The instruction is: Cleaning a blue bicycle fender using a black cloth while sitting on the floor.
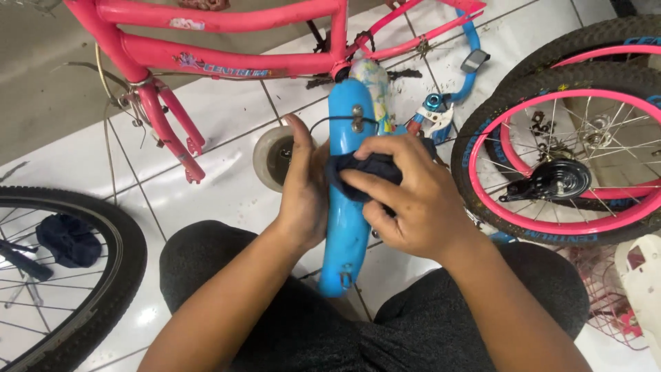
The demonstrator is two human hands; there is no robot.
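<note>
A blue plastic bicycle mudguard lies lengthwise over my lap, its far end with a metal bracket pointing away from me. My left hand grips its left edge near the middle. My right hand presses a dark blue cloth against the mudguard's upper face. The cloth is bunched under my fingers. My knees in dark grey trousers show on both sides.
A pink bicycle frame lies across the white tiled floor ahead. Two pink-rimmed wheels lie at right, a black tyre at left with another dark cloth inside. A small training wheel sits behind my left hand. A pink basket lies lower right.
</note>
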